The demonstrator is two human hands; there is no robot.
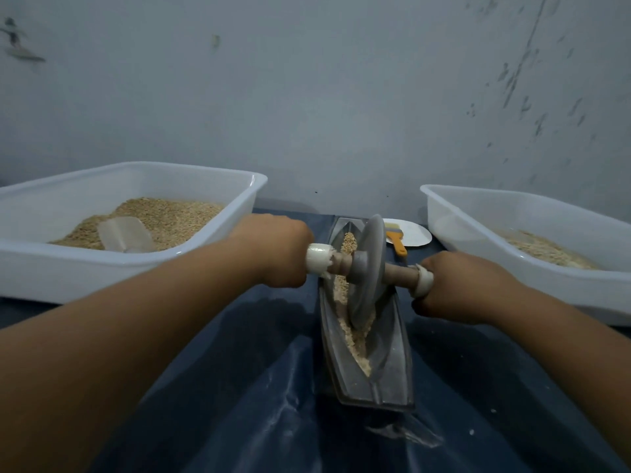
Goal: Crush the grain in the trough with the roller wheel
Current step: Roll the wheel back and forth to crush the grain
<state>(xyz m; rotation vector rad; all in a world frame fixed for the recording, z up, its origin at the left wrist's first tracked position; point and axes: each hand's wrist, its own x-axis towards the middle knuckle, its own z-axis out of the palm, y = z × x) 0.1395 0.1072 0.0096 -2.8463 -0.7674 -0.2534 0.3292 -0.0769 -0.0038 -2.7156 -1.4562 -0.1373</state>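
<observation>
A long, boat-shaped grey metal trough lay on a wrinkly dark blue sheet. Bumpy tan grain sat along its groove. A flat round grey roller wheel stood on edge in the grain, near the middle. The left hand curled tight around one end of the smooth wooden handle (wrapped in white tape there). The right hand gripped the other end the same way. A white plastic tub on each side held more grain.
</observation>
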